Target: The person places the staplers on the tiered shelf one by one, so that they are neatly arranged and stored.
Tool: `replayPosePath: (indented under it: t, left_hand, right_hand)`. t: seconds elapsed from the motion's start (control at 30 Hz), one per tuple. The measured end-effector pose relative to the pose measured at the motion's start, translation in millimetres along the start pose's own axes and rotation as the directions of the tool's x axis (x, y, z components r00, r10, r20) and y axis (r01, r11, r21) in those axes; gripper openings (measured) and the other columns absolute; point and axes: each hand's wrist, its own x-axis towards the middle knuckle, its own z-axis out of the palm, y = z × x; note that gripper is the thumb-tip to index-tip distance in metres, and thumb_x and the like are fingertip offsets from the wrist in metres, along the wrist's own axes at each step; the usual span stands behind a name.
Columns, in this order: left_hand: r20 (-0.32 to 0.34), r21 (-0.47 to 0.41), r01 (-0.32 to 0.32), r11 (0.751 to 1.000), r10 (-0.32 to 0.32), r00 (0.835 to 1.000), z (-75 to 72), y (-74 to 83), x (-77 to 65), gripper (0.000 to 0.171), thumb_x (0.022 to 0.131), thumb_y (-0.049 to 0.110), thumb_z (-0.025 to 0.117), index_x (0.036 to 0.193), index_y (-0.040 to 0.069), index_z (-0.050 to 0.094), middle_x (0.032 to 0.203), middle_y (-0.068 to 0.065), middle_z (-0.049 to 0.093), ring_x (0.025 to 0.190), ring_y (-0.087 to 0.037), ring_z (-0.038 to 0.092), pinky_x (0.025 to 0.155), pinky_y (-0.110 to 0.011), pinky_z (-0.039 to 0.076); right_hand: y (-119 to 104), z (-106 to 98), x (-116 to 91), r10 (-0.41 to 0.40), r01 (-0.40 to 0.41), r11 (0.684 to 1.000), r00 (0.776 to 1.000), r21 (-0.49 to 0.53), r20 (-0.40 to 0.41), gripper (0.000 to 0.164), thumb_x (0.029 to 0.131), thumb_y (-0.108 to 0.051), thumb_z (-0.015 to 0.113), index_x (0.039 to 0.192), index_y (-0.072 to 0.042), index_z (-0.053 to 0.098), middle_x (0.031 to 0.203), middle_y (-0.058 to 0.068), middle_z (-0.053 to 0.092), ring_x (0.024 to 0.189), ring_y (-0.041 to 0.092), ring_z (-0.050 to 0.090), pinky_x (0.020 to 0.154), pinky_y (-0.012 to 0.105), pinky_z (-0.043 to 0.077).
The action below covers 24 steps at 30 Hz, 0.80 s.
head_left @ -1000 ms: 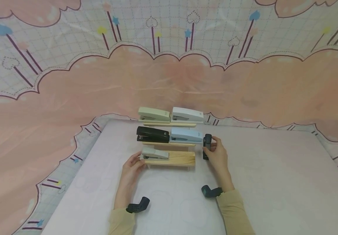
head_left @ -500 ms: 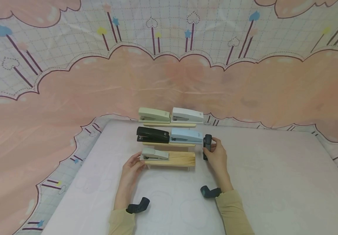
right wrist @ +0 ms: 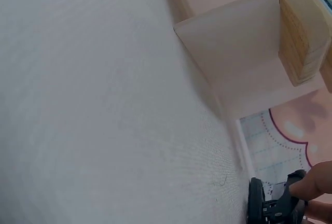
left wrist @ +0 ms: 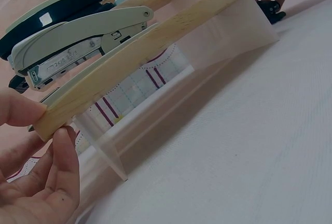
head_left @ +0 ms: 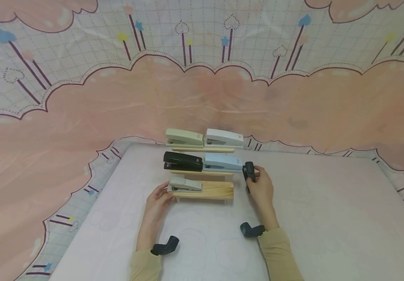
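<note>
My left hand (head_left: 157, 208) pinches the left end of the lowest step of a wooden display rack (head_left: 217, 190); in the left wrist view the thumb lies above the board (left wrist: 155, 40) and the fingers below. On that step, beside the hand, sits a light grey stapler (head_left: 185, 184). To the right of the rack my right hand (head_left: 262, 190) grips a small black stapler (head_left: 249, 171), thumb on one side. The right wrist view shows this black stapler (right wrist: 277, 203) low at the table surface, partly cut off by the frame.
A black stapler (head_left: 182, 161) and a light blue stapler (head_left: 222, 162) stand on the middle step. A pale green stapler (head_left: 184, 137) and a white stapler (head_left: 224, 137) occupy the top one. Behind the white table (head_left: 328, 218) hangs a patterned cloth (head_left: 202, 93).
The small black stapler has turned slightly in the right hand, its lower end swinging right. The right hand has shifted a little to the right. My left hand stays where it was.
</note>
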Motion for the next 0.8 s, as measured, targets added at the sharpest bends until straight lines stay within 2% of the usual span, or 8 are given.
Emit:
replayPosePath:
  t: [0.43, 0.8]
  left_hand:
    - [-0.003, 0.022, 0.018, 1.000, -0.018, 1.000, -0.1, 0.9, -0.2, 0.048, 0.091, 0.001, 0.057, 0.138, 0.005, 0.047, 0.105, 0.007, 0.059, 0.092, -0.003, 0.060, 0.081, -0.016, 0.051]
    - [0.004, 0.017, 0.016, 1.000, -0.016, 1.000, -0.5, 0.8, 0.1, 0.048, 0.092, 0.002, 0.057, 0.139, 0.005, 0.047, 0.104, 0.008, 0.059, 0.092, -0.003, 0.060, 0.081, -0.015, 0.051]
  right_hand:
    - [5.1, -6.1, 0.1, 0.012, -0.012, 0.999, 1.000, 0.045, -0.006, 0.048, 0.085, -0.006, 0.057, 0.133, -0.002, 0.051, 0.114, 0.026, 0.061, 0.098, 0.037, 0.057, 0.081, 0.044, 0.044]
    - [10.3, -18.6, 2.2, -0.002, 0.006, 0.998, 0.999, 0.068, -0.052, 0.047, 0.086, -0.005, 0.056, 0.132, -0.002, 0.051, 0.115, 0.026, 0.060, 0.101, 0.036, 0.054, 0.084, 0.046, 0.042]
